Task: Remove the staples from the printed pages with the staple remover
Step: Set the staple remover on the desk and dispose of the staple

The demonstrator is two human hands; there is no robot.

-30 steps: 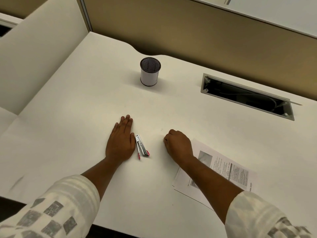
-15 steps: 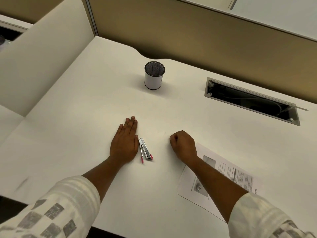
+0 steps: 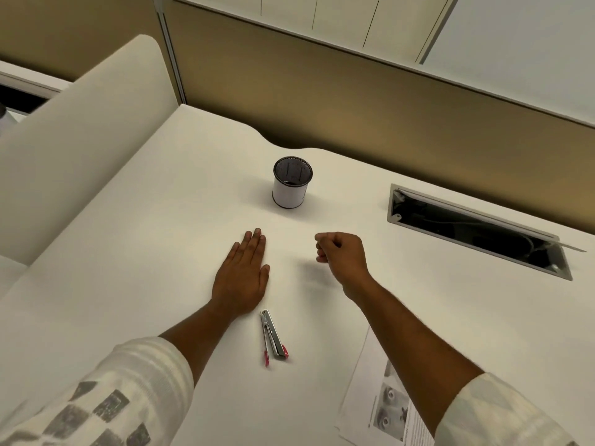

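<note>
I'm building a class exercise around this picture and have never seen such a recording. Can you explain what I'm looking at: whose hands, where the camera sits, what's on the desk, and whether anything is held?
There is no machine here: a person wears one wide-angle camera on the head, looking forward and down at their own arms. The left hand lies flat and open on the white desk. The right hand is raised slightly, loosely curled; nothing shows in it. Neither hand holds the staple remover, which lies on the desk near the left wrist. The printed pages lie lower right, partly under the right forearm. Farther back stand a mesh cup and an open cable slot.
</note>
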